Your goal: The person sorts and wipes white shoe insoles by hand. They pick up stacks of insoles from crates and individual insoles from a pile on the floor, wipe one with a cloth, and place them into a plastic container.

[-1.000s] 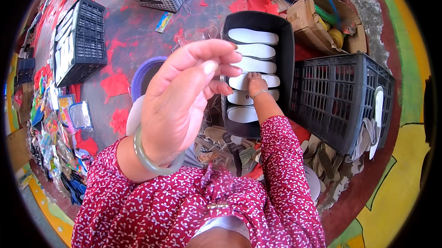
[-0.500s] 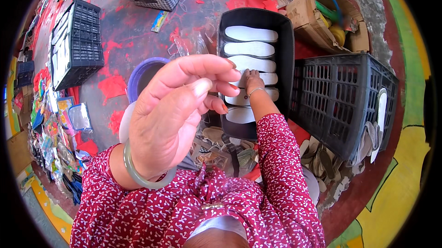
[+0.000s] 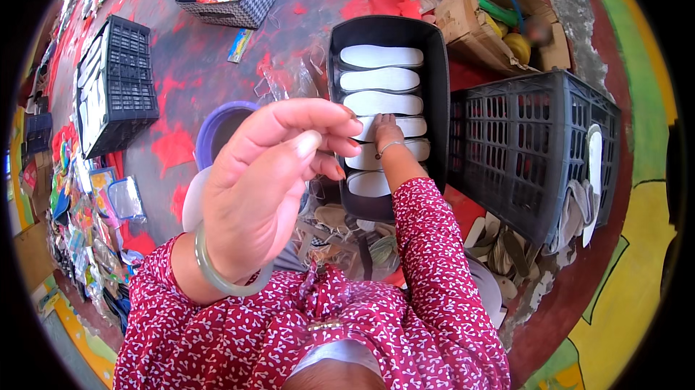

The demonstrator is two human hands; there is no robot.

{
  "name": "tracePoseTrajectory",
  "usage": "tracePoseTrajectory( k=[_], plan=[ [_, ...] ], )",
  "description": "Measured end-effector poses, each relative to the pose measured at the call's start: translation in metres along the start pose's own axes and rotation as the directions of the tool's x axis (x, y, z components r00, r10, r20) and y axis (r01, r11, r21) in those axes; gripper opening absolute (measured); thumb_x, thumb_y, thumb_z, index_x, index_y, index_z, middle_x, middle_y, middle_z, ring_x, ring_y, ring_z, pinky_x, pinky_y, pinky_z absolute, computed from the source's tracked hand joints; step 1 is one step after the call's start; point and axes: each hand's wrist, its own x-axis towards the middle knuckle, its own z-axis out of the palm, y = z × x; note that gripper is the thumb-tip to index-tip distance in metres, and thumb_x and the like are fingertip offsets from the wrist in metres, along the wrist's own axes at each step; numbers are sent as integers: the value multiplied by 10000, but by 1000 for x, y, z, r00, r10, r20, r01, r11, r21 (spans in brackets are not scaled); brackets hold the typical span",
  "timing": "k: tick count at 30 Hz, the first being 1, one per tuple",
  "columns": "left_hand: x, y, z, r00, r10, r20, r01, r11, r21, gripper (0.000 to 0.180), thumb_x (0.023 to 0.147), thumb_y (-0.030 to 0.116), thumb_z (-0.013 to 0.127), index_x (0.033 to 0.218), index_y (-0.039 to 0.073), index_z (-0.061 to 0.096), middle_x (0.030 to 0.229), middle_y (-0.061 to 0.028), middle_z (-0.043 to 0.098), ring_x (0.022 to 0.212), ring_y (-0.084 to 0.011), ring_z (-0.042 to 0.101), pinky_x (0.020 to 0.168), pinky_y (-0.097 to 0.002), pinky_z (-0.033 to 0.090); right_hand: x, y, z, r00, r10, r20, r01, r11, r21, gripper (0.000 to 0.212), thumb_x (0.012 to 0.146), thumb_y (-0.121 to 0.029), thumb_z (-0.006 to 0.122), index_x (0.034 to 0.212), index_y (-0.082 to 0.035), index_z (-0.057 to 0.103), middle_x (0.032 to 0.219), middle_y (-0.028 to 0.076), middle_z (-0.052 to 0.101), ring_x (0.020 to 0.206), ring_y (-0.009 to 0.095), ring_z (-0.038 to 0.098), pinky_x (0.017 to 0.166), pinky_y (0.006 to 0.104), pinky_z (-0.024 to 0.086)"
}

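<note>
- Far left, a black crate (image 3: 130, 75) holds white insoles, with a purple basin (image 3: 203, 137) between it and the bin.
- The left hand (image 3: 253, 184) is raised close to the camera, loosely curled, thumb just short of the fingers, nothing seen in it. Its fingertips overlap the bin's left edge in view only; they look well above it.
- In the dark bin (image 3: 436, 50), six white insoles lie in a row, each long axis left to right, across the bin's longer side. The fourth insole (image 3: 414, 126) from the far end sits under the fingers of the right hand.
- The right hand (image 3: 388, 132) is the nearer one, touching that insole across its middle, its wrist over the fifth. Whether it pinches or merely presses, I cannot tell.
- Just right of the bin stands a larger black crate (image 3: 556, 151).
- Against a second ago, bin and right hand both sit further left in view, the hand on that same insole; the left hand is lower, its fingertips now level with the fourth and fifth insoles.
</note>
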Motion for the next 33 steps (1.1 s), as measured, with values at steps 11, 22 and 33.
tracePoseTrajectory(
  k=[11, 22, 33],
  plan=[
    [-18, -11, 31, 729, 239, 642, -524, 797, 299, 101, 817, 35, 587, 900, -3, 629, 897, -95, 615, 859, -202, 570, 787, -312, 438, -144, 23, -124, 980, -189, 67, 197, 970, -141, 191, 755, -90, 599, 927, -49, 670, 969, 153, 659, 949, 293, 626, 770, 381, 498],
    [-152, 60, 152, -64, 496, 866, -508, 731, -456, 110, 846, 185, 612, 903, 90, 613, 889, -43, 638, 813, -210, 591, 879, -434, 380, -423, 109, -177, 918, 78, -390, 145, 848, 511, 306, 791, -199, 615, 1025, -3, 604, 917, 165, 656, 856, 287, 637, 739, 351, 497],
    [-173, 69, 183, -72, 535, 842, -485, 719, -498, 106, 836, 160, 616, 860, 57, 617, 858, -53, 629, 795, -216, 586, 841, -430, 396, -429, 119, -235, 668, 504, -548, 497, 246, 832, 284, 883, -153, 559, 1119, 1, 592, 955, 78, 653, 820, 134, 638, 657, 222, 479]
  ],
)
